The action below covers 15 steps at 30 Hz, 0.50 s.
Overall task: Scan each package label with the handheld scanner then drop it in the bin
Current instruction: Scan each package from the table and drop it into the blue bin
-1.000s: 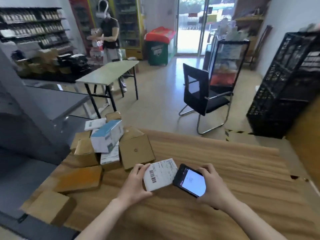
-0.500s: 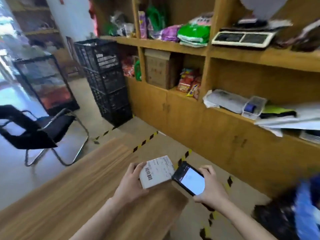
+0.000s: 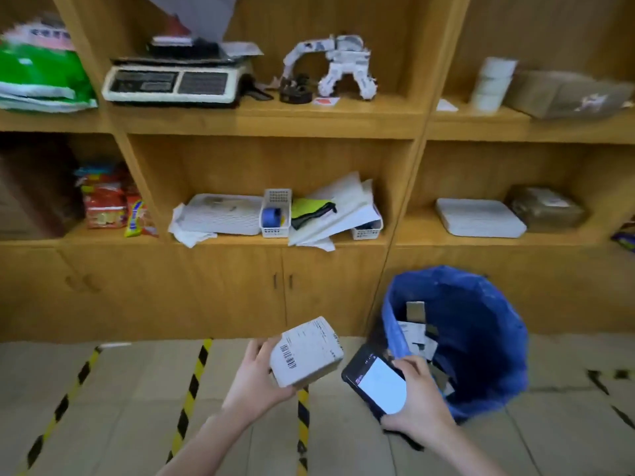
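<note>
- White-labelled package [image 3: 307, 352] is held in mid-air above the floor, barcode face up and tilted, just left of the bin and not yet over its mouth.
- Left hand [image 3: 256, 383] carries it. The grip is closed round the near-left end, thumb at the edge of the label side, fingers hidden underneath.
- Handheld scanner [image 3: 376, 383], a phone-like slab with a lit white screen, sits just right of the package without touching it. The right hand [image 3: 417, 403] has its grip wrapped round the scanner, fingertips curled over its far edge.
- The screen does not show whether the label has been read. If it has not, hold the label flat and steady and point the scanner squarely at the barcode.
- Bin [image 3: 498, 355], lined with blue plastic, stands on the floor at the right, close to the wooden cabinet. Other parcels [image 3: 415, 333] already lie inside.
- For a clean drop, I judge the left hand should carry the package right, past the scanner, until it is over the open mouth. Loosening the grip low down should keep the box from clipping the sagging liner rim.
- In this view the right hand overlaps the bin's near-left rim, so moving it aside would open the path.
</note>
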### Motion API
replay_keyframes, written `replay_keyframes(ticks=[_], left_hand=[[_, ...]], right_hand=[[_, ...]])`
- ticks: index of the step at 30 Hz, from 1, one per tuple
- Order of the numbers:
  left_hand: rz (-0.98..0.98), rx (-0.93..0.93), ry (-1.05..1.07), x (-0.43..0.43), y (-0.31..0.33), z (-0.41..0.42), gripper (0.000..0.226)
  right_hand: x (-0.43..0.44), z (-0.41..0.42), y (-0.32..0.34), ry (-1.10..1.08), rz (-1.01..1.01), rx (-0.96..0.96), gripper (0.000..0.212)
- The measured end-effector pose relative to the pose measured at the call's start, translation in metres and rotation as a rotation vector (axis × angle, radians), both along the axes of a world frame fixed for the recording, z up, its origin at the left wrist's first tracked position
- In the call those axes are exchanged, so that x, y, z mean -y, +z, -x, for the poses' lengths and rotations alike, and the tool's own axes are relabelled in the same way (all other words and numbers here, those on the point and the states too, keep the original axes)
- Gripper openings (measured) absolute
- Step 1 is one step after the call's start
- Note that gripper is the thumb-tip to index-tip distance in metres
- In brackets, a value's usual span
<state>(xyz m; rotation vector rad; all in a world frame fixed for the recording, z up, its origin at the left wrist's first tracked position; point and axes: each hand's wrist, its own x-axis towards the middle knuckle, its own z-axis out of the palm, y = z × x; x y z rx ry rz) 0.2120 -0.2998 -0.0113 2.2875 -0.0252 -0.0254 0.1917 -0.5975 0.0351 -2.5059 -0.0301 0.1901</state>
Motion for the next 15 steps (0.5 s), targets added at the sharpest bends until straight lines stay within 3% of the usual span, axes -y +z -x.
replay_keyframes(ticks=[8, 15], left_hand=[[-0.054, -0.081, -0.349, 0.132, -0.031, -0.108, 0.095], [-0.083, -0.130, -0.487, 0.256, -0.057, -0.171, 0.094]], right_hand=[[0.111, 0.002, -0.030, -0.301, -0.067, -0.079, 0.076], [0.212, -0.023, -0.055, -0.486, -0.114, -0.062, 0.061]])
